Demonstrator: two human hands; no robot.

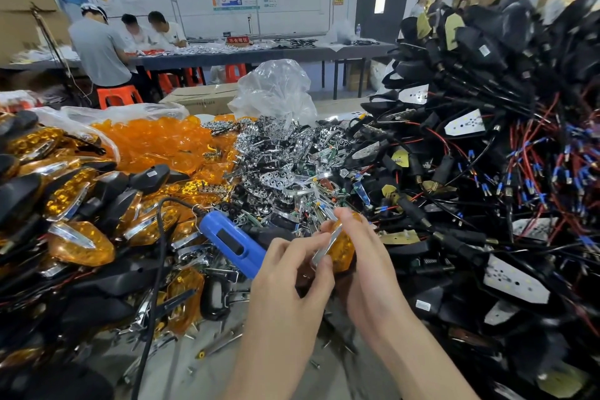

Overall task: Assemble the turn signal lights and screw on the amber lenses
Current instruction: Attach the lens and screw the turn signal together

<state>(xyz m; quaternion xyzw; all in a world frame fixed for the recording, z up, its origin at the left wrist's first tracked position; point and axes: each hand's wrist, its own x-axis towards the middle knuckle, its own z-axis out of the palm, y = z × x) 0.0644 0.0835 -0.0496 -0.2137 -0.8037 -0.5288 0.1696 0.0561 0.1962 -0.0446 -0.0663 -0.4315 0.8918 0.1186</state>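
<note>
Right hand [367, 256] grips amber lens [342, 252] above the parts pile, left hand [292, 266] pinches chrome trim strip [324, 252] across its face; seat strip flush, lens held steady, before reaching for blue screwdriver [232, 242] lying just beside.

I see bare table [211, 364] only at its near edge, perhaps screw-strewn. Finished lights [74, 204] wall the left, wired housings [487, 172] the right, chrome reflectors [279, 166] behind; a black cord [155, 286] crosses the gap.
</note>
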